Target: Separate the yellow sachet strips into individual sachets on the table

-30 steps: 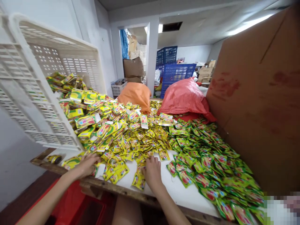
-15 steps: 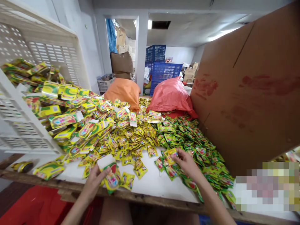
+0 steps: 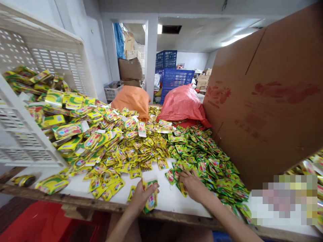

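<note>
Now left hand (image 3: pixel 141 197) gripping sachets (image 3: pixel 151 198), right hand (image 3: pixel 192 184) flat on green packets (image 3: pixel 212 168)

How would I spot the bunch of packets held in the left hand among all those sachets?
Start at the white table and follow its near wooden edge to the middle. There the left hand grips a small stack of packets, upright and lifted, unlike the loose sachets lying flat around it.

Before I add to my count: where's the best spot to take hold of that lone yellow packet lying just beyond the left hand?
Probably by its near edge, coming from the table's front edge. The yellow packet lies flat on bare white table, apart from the pile, so fingers could pinch that free edge.
</note>
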Demonstrator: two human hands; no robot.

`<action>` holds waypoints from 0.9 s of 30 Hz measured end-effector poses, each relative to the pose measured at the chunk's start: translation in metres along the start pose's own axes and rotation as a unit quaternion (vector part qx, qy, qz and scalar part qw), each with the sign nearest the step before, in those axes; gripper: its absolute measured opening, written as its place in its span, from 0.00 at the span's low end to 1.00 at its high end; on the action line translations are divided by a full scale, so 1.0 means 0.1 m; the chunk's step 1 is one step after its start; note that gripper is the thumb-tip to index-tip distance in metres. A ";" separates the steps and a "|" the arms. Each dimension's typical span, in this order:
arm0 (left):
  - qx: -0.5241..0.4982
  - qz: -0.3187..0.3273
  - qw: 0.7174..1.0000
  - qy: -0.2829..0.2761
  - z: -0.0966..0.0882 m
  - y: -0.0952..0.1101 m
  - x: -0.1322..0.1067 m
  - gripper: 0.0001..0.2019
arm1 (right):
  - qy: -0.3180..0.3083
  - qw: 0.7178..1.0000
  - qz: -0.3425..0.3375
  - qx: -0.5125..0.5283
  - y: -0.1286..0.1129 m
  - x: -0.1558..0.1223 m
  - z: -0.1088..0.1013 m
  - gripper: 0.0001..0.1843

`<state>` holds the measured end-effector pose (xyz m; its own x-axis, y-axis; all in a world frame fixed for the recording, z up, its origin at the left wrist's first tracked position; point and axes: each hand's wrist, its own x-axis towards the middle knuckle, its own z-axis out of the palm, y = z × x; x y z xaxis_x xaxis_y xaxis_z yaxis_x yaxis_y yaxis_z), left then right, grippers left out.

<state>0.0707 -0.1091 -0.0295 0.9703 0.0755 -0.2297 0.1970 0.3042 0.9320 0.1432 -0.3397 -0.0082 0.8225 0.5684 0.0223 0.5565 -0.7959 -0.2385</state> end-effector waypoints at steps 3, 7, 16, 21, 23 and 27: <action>0.027 -0.014 1.000 -0.002 0.06 -0.07 0.04 0.29 | 0.003 0.999 0.003 -0.043 -0.01 -0.08 0.09 0.22; 0.026 0.007 0.998 -0.055 0.14 -0.10 0.09 0.25 | 0.005 0.996 0.080 -0.034 0.06 -0.24 0.17 0.25; 0.046 0.006 0.987 -0.155 0.35 -0.11 0.21 0.20 | 0.140 0.867 0.032 0.478 -0.26 -0.05 -0.09 0.16; 0.054 0.002 0.985 -0.165 0.35 -0.13 0.21 0.20 | 0.147 0.900 -0.022 0.409 -0.52 0.22 -0.11 0.16; 0.046 0.008 0.984 -0.171 0.33 -0.14 0.22 0.20 | 0.133 0.934 -0.033 0.331 -0.53 0.23 -0.12 0.16; 0.050 0.010 0.980 -0.194 0.33 -0.17 0.25 0.16 | 0.118 0.961 -0.046 0.246 -0.52 0.22 -0.17 0.11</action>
<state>0.0961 -0.1431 -0.0416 0.9503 -0.2927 -0.1058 0.1718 0.2100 0.9625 0.1346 -0.2893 0.0216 0.8091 0.5221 0.2698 0.5519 -0.5172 -0.6541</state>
